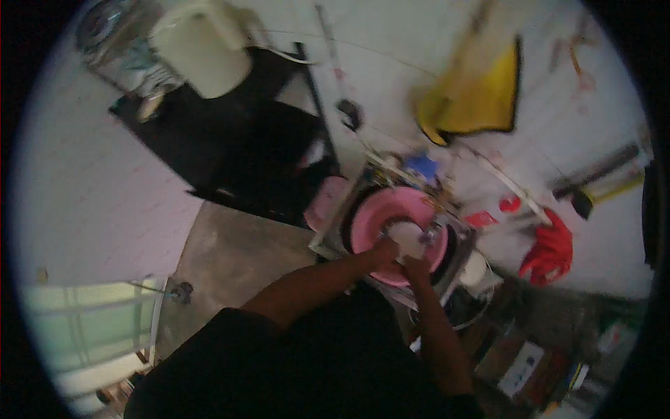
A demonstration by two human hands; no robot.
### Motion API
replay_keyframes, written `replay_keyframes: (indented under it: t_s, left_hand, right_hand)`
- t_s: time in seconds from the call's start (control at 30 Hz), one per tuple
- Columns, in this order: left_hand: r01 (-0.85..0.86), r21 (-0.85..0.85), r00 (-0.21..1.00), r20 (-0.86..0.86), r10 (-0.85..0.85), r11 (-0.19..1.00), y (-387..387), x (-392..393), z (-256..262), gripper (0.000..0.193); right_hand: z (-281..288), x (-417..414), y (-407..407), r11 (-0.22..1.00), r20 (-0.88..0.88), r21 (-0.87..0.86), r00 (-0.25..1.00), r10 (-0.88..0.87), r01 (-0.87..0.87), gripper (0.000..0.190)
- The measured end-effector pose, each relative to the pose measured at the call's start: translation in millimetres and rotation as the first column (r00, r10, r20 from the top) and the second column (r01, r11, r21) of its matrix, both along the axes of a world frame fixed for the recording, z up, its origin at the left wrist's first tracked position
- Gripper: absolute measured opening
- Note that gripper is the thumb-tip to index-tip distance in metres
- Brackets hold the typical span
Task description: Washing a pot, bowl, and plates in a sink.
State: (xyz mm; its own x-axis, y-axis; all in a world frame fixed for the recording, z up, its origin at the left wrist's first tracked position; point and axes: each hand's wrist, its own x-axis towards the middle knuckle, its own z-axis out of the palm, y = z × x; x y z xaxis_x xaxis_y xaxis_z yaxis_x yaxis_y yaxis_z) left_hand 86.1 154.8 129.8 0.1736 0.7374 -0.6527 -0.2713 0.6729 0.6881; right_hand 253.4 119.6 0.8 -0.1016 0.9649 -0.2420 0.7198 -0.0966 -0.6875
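A pink plastic basin [364, 225] sits in the square sink [325, 242] in front of me. Over the basin, my left hand [386, 251] and my right hand [416, 267] both hold a round whitish dish [406, 236] by its near side. Blur hides whether it is a bowl or a plate, and how the fingers lie. Just beyond the dish, a shiny metal piece [432, 233], which looks like a tap, reaches over the basin's right side.
A cream jug-like kettle [209, 47] stands on a black table [230, 120] at the upper left. A pink tray [325, 201] is left of the sink. Yellow fabric [476, 99], a ladle [349, 114] and a red rubber glove [549, 249] hang by the wall. Boxes [518, 366] lie at the lower right.
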Motion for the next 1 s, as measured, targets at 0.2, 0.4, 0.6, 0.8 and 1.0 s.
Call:
replay_keyframes:
  t_s: [0.2, 0.4, 0.6, 0.8, 1.0]
  left_hand:
    - [0.243, 0.342, 0.875, -0.481, -0.053, 0.908, -12.5, 3.0, -91.2, 0.046]
    - [-0.117, 0.06, 0.84, -0.527, 0.131, 0.991, 16.5, 8.0, -95.6, 0.047]
    - [0.172, -0.126, 0.897, -0.389, -0.208, 0.977, 5.3, -71.2, 65.0, 0.049]
    - [-0.07, -0.045, 0.83, -0.557, 0.033, 0.997, -13.4, -76.9, 45.1, 0.051]
    - [-0.148, 0.069, 0.732, -0.663, 0.156, 0.987, -15.6, -56.2, 12.8, 0.054]
  right_hand:
    - [48.9, -57.6, -7.4, 0.978, 0.238, 0.064, 0.955, 0.18, -0.2, 0.028]
    - [108.4, -73.2, 34.4, 0.852, 0.442, -0.329, 0.732, 0.519, -0.406, 0.021]
    - [86.1, -71.2, 21.7, 0.916, 0.433, -0.21, 0.807, 0.401, -0.342, 0.026]
    - [132.8, -93.1, 13.5, 0.878, 0.115, -0.227, 0.884, 0.454, -0.421, 0.03]
    - [37.0, -43.0, 27.7, 0.713, -0.422, -0.697, 0.766, -0.485, 0.068, 0.029]
